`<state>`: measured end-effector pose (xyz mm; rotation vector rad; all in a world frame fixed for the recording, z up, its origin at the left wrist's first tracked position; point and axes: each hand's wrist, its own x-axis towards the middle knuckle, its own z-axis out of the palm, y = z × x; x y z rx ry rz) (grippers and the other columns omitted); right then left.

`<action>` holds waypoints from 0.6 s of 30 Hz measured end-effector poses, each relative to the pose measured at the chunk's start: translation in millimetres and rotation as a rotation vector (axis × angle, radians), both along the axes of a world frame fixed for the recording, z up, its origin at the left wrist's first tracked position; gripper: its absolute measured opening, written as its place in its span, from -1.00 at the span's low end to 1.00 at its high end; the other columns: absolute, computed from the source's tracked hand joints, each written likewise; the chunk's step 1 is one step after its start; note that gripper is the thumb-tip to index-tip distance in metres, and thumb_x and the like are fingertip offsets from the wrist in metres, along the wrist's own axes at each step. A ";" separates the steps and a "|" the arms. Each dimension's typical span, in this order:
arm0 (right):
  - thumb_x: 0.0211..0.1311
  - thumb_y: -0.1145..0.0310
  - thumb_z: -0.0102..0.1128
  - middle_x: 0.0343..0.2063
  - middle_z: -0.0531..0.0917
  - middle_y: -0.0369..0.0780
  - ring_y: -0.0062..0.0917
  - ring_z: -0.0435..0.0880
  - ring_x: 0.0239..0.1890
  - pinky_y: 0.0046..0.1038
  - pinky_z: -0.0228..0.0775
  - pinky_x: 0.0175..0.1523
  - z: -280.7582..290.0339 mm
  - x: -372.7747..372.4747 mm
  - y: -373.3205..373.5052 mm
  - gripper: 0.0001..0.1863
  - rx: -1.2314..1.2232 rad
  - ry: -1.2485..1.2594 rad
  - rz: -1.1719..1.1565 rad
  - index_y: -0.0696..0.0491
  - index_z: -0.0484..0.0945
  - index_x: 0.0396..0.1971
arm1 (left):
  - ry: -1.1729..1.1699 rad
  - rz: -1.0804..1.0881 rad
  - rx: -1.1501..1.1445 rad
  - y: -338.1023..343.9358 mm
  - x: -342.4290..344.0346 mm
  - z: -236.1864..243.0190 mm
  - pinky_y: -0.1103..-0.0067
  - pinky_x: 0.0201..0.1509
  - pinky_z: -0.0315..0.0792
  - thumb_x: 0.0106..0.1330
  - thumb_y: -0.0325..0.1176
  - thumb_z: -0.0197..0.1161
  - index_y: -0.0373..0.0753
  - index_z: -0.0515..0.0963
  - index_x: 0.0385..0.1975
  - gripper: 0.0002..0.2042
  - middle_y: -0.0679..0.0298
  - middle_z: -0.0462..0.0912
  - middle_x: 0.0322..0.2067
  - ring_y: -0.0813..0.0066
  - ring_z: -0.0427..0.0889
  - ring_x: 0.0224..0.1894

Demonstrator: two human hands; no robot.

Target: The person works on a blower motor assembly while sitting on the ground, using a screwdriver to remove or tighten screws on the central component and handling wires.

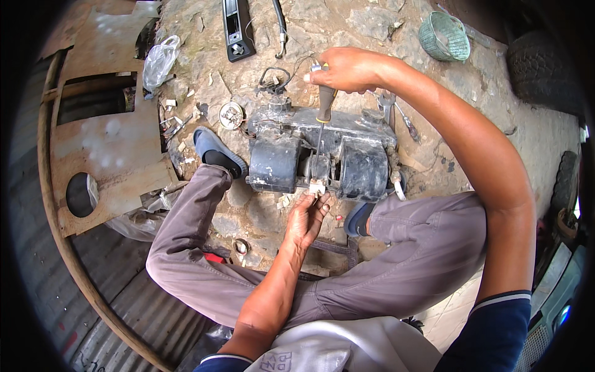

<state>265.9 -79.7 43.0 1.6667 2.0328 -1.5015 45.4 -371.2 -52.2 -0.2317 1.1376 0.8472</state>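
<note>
Between my feet lies a dusty black blower housing (273, 165) with two rounded drums and a gap between them. A screwdriver (325, 104) stands nearly upright over that gap, its shaft reaching down into it. My right hand (348, 69) is closed round the top of its handle. At the near edge of the gap, my left hand (306, 218) pinches a small white block (317, 186) that sits against the housing. Where the screwdriver's tip ends among the parts is hard to make out.
Pliers (406, 124) and a wrench (387, 102) lie beyond the housing's right end. A round white part (231, 116) with wires sits to its left. Farther off are a long black panel (237, 31), a hose (281, 28) and a green basket (444, 37). A tape roll (240, 247) lies near my left leg.
</note>
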 end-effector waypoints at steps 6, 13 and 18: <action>0.26 0.01 0.22 -0.65 0.48 -0.34 -0.68 0.40 -0.70 -0.56 0.22 -0.65 12.2 5.2 -18.8 -0.59 -0.037 0.240 -0.223 0.12 0.58 -0.33 | 0.038 -0.023 0.055 -3.4 4.1 -3.6 0.44 0.00 0.43 0.49 -0.30 0.09 -0.17 0.52 -0.10 -0.85 0.30 0.62 -0.13 0.30 0.59 -0.01; 0.28 0.13 0.20 -0.46 0.62 -0.24 -0.57 0.64 -0.38 -0.41 0.53 -0.25 51.7 25.1 2.6 -0.70 0.281 0.559 -0.489 0.10 0.55 -0.35 | 0.022 0.014 0.021 -3.7 8.5 -15.4 0.44 -0.07 0.44 0.50 -0.29 0.04 -0.19 0.50 -0.10 -0.83 0.24 0.61 -0.21 0.30 0.63 -0.08; 0.25 0.36 0.24 -0.60 0.59 -0.33 -0.68 0.52 -0.70 -0.64 0.33 -0.66 88.1 -14.8 -41.3 -0.89 0.212 0.384 -0.483 0.08 0.58 -0.34 | 0.026 0.122 -0.038 -3.4 11.3 -18.3 0.46 -0.16 0.46 0.50 -0.32 0.04 -0.22 0.52 -0.10 -0.84 0.24 0.62 -0.22 0.33 0.65 -0.12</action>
